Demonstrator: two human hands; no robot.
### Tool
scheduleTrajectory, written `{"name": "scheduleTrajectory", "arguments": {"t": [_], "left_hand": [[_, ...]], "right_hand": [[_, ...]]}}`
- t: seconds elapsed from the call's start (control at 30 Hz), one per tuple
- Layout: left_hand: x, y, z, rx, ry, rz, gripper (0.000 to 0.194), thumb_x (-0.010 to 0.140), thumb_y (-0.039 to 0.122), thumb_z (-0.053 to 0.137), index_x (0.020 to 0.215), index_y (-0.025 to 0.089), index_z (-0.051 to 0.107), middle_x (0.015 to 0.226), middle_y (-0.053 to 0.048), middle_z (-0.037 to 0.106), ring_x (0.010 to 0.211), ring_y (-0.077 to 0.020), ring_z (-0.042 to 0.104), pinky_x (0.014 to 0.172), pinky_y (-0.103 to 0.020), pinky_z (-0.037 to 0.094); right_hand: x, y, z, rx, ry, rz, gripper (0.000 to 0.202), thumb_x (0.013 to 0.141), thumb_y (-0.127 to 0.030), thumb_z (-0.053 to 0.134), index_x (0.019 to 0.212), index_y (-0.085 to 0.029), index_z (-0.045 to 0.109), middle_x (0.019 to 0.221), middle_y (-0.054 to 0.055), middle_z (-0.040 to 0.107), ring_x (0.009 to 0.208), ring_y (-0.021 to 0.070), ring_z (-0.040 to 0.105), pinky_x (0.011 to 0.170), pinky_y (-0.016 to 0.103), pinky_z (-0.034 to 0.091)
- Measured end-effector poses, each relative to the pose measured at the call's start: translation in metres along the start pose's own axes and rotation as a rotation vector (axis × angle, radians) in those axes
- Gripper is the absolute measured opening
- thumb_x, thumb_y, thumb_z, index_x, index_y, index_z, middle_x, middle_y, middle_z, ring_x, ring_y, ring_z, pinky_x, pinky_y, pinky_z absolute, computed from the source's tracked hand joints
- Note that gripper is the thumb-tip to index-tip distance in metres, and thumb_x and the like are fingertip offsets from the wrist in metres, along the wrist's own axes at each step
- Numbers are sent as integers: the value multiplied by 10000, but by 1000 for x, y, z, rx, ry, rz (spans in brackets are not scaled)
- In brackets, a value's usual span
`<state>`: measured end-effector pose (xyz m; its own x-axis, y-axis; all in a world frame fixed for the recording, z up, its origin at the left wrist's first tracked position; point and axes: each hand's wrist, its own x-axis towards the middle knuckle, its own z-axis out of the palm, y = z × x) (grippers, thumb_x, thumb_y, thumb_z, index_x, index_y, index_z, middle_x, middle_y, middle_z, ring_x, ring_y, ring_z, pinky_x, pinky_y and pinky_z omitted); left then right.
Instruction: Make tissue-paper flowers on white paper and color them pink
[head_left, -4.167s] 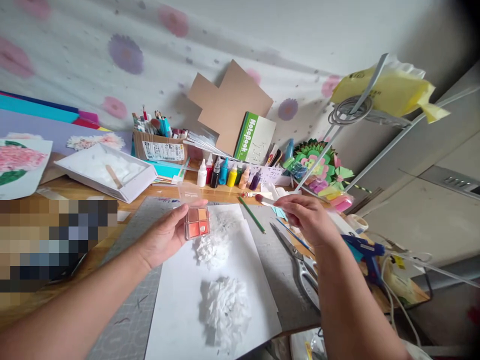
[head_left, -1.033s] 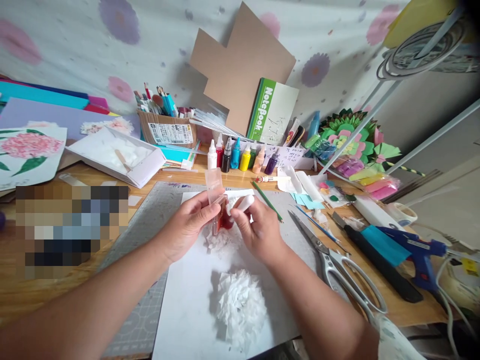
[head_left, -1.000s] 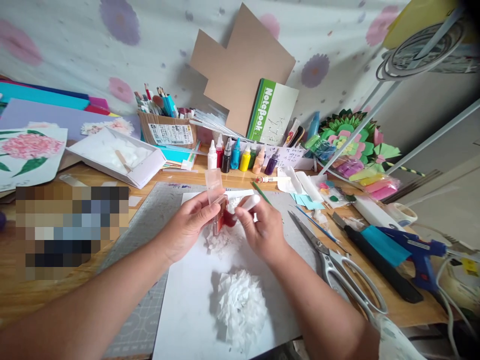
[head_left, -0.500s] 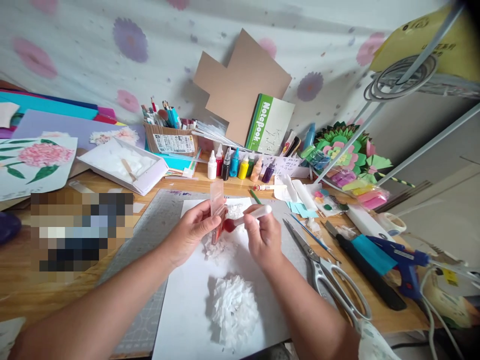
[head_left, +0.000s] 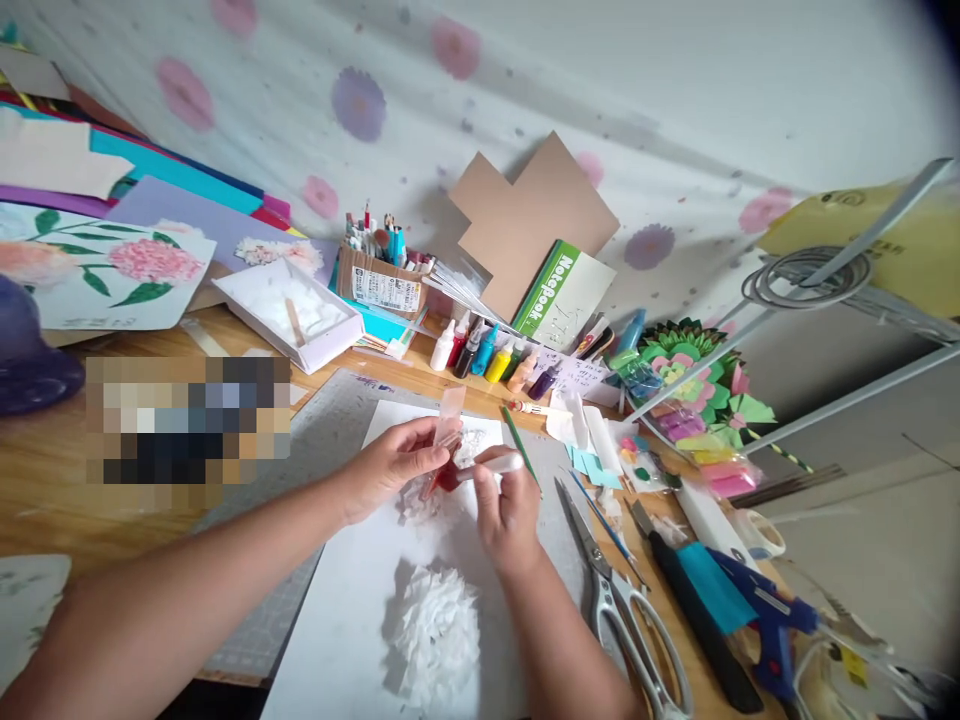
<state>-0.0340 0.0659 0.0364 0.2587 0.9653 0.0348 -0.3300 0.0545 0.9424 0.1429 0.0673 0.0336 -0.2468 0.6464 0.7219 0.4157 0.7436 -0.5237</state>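
Observation:
My left hand (head_left: 394, 465) grips a small compact with a raised clear lid (head_left: 451, 404) and red colour inside. A makeup brush (head_left: 491, 466) with a pale handle is pinched in my right hand (head_left: 508, 508). Its reddish bristles are at the compact, apparently touching the red colour. Closer to me, a ruffled white paper flower (head_left: 439, 640) lies on a white sheet (head_left: 330, 620). Crumpled white paper pieces (head_left: 416, 503) sit under and behind my hands, partly hidden by them.
A grey cutting mat (head_left: 330, 405) lies under the sheet. To the right are large scissors (head_left: 600, 565), a black-handled knife (head_left: 697, 610) and a blue glue gun (head_left: 776, 620). Several paint bottles (head_left: 499, 362) line the back. A white tray (head_left: 330, 345) and a blurred patch are left.
The camera view has tilted and shifted, so the scene sits differently in the picture. The brush stays at the compact, its head now lower against the red colour.

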Motion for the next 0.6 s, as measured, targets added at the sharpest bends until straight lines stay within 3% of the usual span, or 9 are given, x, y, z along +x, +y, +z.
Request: {"name": "scheduleTrajectory", "arguments": {"t": [0.07, 0.13, 0.27, 0.37, 0.47, 0.6], "left_hand": [[1, -1, -1, -8, -8, 5, 497, 713, 457, 733, 1134, 206, 653, 891, -63, 698, 631, -147, 592, 517, -249, 415], [1, -1, -2, -18, -20, 19, 493, 723, 454, 727, 1139, 201, 650, 882, -66, 697, 649, -152, 598, 527, -246, 417], [2, -4, -3, -25, -83, 14, 501, 752, 447, 702, 1167, 181, 614, 820, -55, 678, 599, -142, 583, 504, -243, 414], [3, -5, -4, -17, -97, 27, 527, 766, 450, 686, 1196, 163, 585, 799, -56, 672, 581, -136, 569, 514, -249, 426], [3, -5, -4, 10, -90, 37, 494, 761, 448, 690, 1149, 153, 609, 763, -46, 662, 560, -129, 556, 523, -252, 426], [4, -4, -5, 19, -93, 42, 436, 772, 453, 678, 1103, 173, 629, 826, -54, 671, 602, -137, 576, 537, -253, 433]], "right_hand": [[0, 1, 1, -30, -25, 16, 175, 933, -271, 440, 782, -220, 512, 700, 30, 619, 609, 164, 580, 582, 286, 440], [0, 1, 2, -12, 14, 34, 171, 939, -271, 421, 801, -219, 508, 708, 34, 620, 620, 165, 587, 586, 286, 445], [0, 2, 3, -11, -55, 15, 182, 938, -283, 435, 789, -210, 511, 707, 31, 621, 631, 162, 592, 610, 283, 450], [0, 4, 1, -2, -1, 22, 166, 945, -267, 424, 819, -210, 517, 742, 35, 623, 663, 164, 600, 624, 285, 452], [-1, 5, 0, -4, -58, 12, 150, 938, -253, 452, 807, -215, 515, 720, 19, 614, 645, 163, 590, 629, 291, 444], [-3, 5, 2, 46, 40, 12, 133, 948, -254, 432, 854, -208, 516, 765, 28, 609, 680, 162, 594, 635, 286, 450]]}}
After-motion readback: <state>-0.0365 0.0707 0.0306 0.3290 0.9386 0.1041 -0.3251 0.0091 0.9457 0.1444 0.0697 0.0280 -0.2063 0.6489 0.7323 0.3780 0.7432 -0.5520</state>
